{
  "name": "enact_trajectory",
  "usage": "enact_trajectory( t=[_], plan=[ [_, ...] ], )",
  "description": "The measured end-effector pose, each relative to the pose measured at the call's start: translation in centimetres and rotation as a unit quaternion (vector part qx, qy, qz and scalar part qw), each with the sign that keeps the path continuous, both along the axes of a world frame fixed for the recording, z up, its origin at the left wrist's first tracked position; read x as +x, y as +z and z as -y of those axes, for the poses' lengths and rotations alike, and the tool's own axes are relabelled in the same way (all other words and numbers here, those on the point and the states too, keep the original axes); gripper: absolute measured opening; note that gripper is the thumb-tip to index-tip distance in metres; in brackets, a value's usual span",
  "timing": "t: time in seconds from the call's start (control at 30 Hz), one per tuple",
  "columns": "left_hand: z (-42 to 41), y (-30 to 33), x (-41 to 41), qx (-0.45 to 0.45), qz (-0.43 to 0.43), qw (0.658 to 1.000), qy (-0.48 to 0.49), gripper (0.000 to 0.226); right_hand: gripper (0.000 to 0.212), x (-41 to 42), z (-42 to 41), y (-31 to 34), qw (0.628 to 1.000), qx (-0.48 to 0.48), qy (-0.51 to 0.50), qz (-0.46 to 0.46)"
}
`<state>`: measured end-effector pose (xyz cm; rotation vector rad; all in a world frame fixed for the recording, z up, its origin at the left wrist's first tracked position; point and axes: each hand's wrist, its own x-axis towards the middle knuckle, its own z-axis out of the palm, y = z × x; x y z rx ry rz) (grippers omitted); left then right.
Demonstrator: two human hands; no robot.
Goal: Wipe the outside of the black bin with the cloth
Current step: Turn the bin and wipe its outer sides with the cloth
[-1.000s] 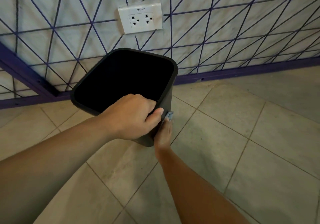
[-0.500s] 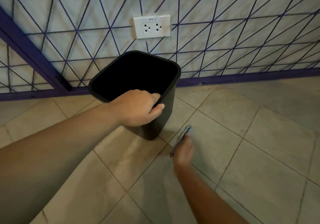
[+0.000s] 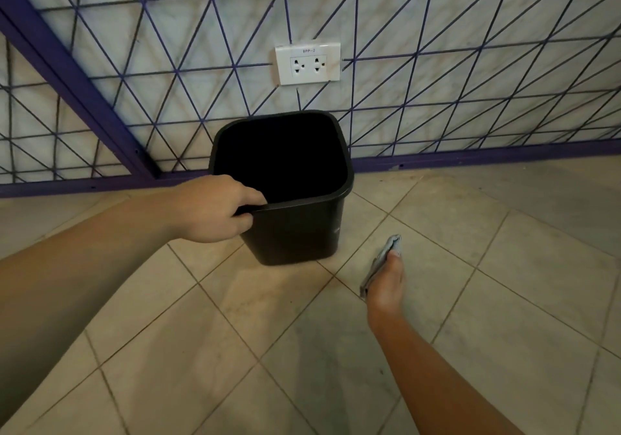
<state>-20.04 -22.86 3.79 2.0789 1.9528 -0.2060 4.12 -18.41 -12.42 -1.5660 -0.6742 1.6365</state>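
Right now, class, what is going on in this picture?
A person is cleaning a black bin that stands on a tiled floor by a wall with a power socket. The left hand grips the bin's near rim. The right hand holds a folded cloth off to the bin's right, not touching it.

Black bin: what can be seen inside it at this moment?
Nothing can be made out inside the black bin: its interior is uniformly dark, and the bottom is lost in shadow. Only the left hand fingers hook over the near rim.
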Motion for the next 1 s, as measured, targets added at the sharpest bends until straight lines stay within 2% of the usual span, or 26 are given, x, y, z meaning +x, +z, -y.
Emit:
enact_trajectory(
  t=[0.1, 0.17, 0.27, 0.37, 0.53, 0.67, 0.77, 0.87, 1.0],
  plan=[
    [1.0, 1.2, -1.3, -0.024, -0.103, 0.994, 0.019, 0.043, 0.055, 0.1, 0.3, -0.1, 1.000, -0.001, 0.005, 0.004],
    [1.0, 1.5, -1.4, -0.031, -0.121, 0.992, 0.034, 0.056, 0.055, 0.1, 0.6, -0.1, 1.000, -0.004, 0.013, 0.004],
    [0.3, 1.0, 0.9, 0.004, -0.042, 0.998, 0.044, 0.059, 0.055, -0.8, 1.6, 0.6, 0.999, -0.022, 0.029, 0.000],
    [-0.6, -0.5, 4.2, 0.016, 0.026, 0.999, 0.036, 0.049, 0.057, -1.8, 2.5, 1.1, 0.998, -0.034, 0.042, -0.013],
    [-0.8, -1.8, 6.3, 0.053, 0.035, 0.998, -0.004, 0.043, 0.058, -2.8, 3.0, 1.5, 0.996, -0.070, 0.039, -0.041],
    [-1.6, -2.3, 7.1, 0.059, 0.060, 0.996, 0.003, 0.052, 0.060, -4.4, 2.9, 2.3, 0.991, -0.078, 0.037, -0.097],
    [-2.5, -2.9, 7.3, 0.071, 0.058, 0.996, 0.002, 0.060, 0.060, -7.1, 2.1, 3.0, 0.987, -0.036, 0.031, -0.154],
    [-3.0, -3.1, 7.3, 0.074, 0.060, 0.995, -0.018, 0.057, 0.089, -10.3, 1.6, 2.4, 0.983, 0.025, 0.006, -0.179],
    [-3.8, -3.3, 6.8, 0.076, 0.081, 0.994, -0.014, 0.057, 0.103, -12.8, -0.2, -2.1, 0.985, 0.034, -0.052, -0.164]
  ],
)
